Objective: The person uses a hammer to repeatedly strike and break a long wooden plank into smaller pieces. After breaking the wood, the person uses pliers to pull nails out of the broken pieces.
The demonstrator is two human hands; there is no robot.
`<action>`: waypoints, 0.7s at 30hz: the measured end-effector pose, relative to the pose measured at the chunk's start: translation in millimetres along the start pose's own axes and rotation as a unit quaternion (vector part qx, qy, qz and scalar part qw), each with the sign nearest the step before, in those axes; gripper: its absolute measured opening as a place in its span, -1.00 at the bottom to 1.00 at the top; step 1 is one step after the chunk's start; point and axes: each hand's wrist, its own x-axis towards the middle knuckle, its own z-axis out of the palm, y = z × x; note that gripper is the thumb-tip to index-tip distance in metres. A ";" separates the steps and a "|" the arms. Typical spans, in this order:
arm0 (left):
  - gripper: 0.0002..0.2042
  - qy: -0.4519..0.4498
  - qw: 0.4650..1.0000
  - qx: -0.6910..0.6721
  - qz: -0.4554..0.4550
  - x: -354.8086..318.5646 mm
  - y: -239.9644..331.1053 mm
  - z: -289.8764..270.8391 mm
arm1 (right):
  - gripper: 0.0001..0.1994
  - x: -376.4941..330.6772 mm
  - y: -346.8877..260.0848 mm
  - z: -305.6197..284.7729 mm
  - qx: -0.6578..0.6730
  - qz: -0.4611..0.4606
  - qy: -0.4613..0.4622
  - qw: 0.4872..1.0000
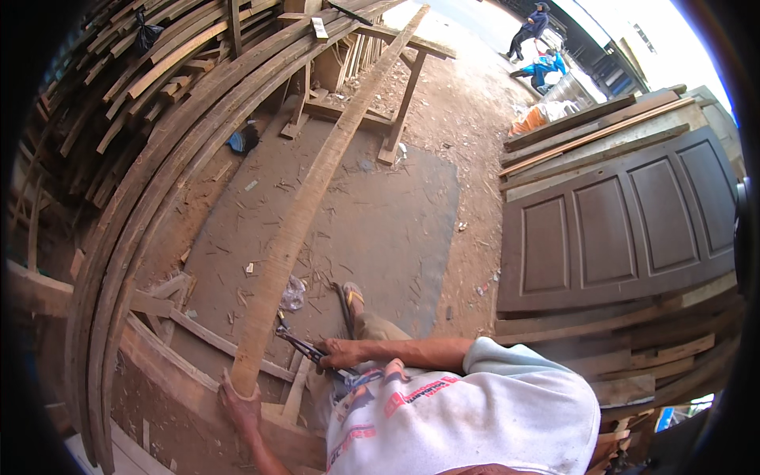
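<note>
A long wooden plank [297, 214] runs from my left hand, low in the view, up and away to a wooden trestle [404, 103], where its far end rests. My left hand [240, 402] is wrapped round the near end of the plank, which lies over a thick beam [170, 368]. My right hand [340, 354] is closed round the handles of dark long-handled pincers [299, 342]. Their jaws are close to the plank's right edge; I cannot tell whether they touch it or grip anything.
Long boards [170, 150] line the left, beside a lumber stack [87, 103]. A brown panelled door [617, 226] leans on timber at right. My sandalled foot [353, 298] is on a grey sheet [380, 222] strewn with thin scraps. Two people [546, 67] are far off.
</note>
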 end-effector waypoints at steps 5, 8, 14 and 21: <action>-0.24 0.002 1.000 0.019 -0.024 -3.3 -3.9 4.1 | -0.69 6.3 2.7 -7.9 -0.105 -0.069 0.015 0.992; -0.24 -0.012 0.999 -0.004 -0.030 -2.0 -6.0 3.6 | -0.63 5.6 10.4 -7.7 -0.177 -0.122 0.002 0.977; -0.18 -0.092 0.988 -0.102 -0.072 13.4 -16.0 -15.5 | -0.62 -11.7 -62.3 16.4 -0.008 0.032 -0.028 0.999; -0.10 -0.124 0.981 -0.117 -0.095 15.4 -18.9 -12.8 | -0.56 -11.0 -48.9 25.9 0.091 0.097 -0.129 0.983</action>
